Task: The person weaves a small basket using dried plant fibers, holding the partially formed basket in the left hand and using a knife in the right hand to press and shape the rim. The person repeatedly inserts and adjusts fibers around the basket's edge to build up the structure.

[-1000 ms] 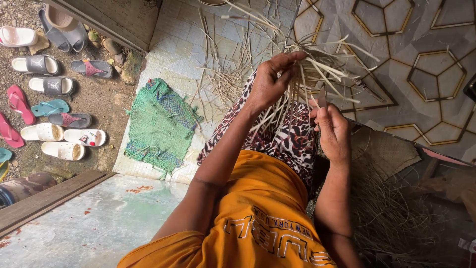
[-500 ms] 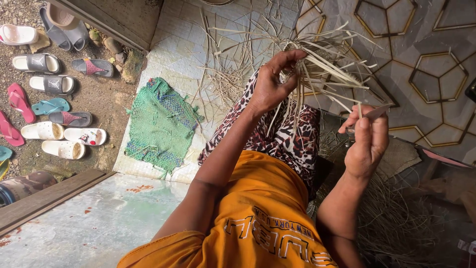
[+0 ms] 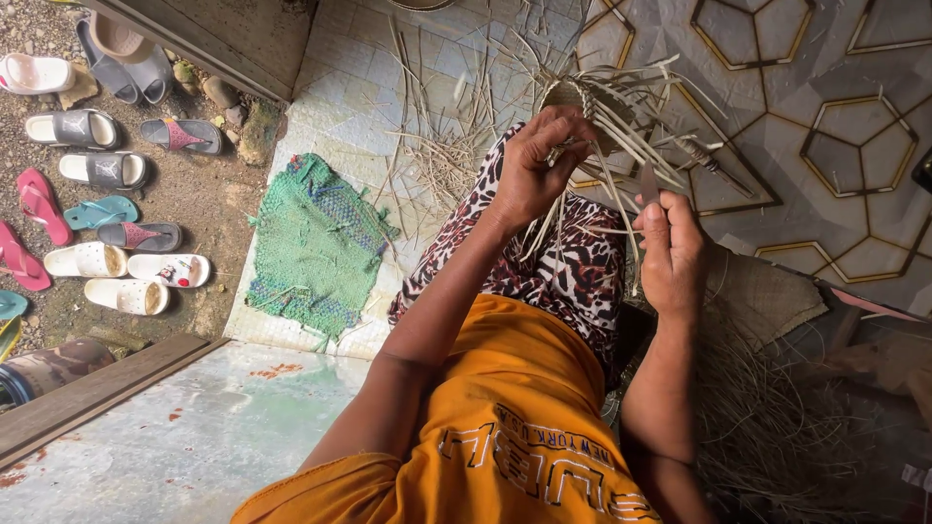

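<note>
A tiled floor (image 3: 854,58) with gold hexagon lines is seen at the upper right, and paler tiles (image 3: 388,78) run beside it. Loose straw strips (image 3: 437,146) are scattered on the pale tiles. A green woven mat (image 3: 311,243) is laid near the floor's edge. Sandals (image 3: 97,262) are set out on the bare ground (image 3: 209,194) at the left.

Pale woven strip bundle (image 3: 592,107), splayed ends, apparently half-woven, above patterned lap
</note>
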